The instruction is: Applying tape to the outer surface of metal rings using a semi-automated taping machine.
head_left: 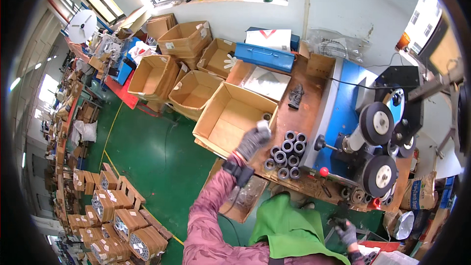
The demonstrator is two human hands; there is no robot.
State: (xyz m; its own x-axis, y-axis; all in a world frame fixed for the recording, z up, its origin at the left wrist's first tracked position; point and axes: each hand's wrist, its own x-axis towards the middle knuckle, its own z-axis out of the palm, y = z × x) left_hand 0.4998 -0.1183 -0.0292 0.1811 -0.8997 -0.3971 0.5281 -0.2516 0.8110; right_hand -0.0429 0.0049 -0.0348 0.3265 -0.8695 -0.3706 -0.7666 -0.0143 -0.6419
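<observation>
While the left hand (254,142) is pinching a small pale piece (264,126) between its fingers over the box (250,99), rings (289,157) are standing just right of those fingers; the right hand (347,234) is hanging well apart, finger closure unclear.

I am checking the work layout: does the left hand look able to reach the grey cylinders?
Probably yes: the left hand is near the grey cylinders and the way looks free, though it seems to hold a pale piece.
</observation>
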